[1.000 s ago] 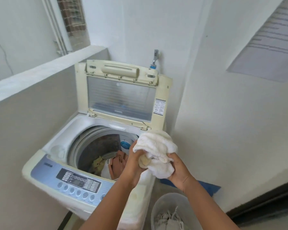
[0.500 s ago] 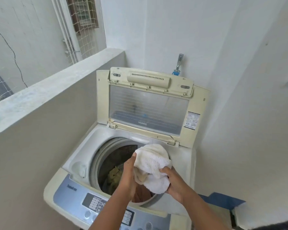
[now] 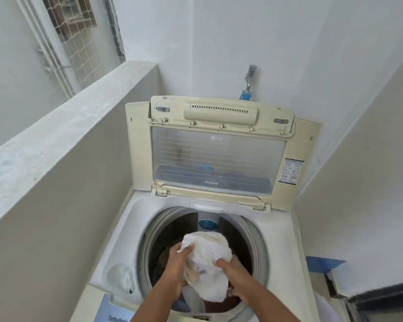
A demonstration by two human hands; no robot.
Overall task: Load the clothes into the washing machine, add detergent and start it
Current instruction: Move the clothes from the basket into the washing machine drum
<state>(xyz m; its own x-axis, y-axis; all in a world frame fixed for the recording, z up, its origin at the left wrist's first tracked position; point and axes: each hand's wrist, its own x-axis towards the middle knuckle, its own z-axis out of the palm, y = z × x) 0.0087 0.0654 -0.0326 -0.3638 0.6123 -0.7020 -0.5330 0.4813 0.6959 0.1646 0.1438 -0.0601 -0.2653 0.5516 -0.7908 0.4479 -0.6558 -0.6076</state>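
Observation:
A top-loading washing machine (image 3: 123, 231) stands before me with its cream lid (image 3: 214, 149) folded up against the wall. A bunched white towel (image 3: 207, 259) hangs over the round drum opening (image 3: 256, 242). My left hand (image 3: 176, 266) grips the towel's left side, and my right hand (image 3: 233, 275) grips its right side. Dark and brownish clothes lie in the drum beneath, mostly hidden by the towel and my arms. A strip of the blue control panel (image 3: 112, 314) shows at the bottom edge.
A low concrete wall (image 3: 63, 126) runs close along the machine's left. White walls stand behind and to the right. A tap with a blue fitting (image 3: 248, 89) sits above the lid. A blue object (image 3: 323, 263) lies on the floor at the right.
Both hands have carried the towel from the machine's right side to over the drum and lowered it into the opening. The view has shifted to face the machine squarely.

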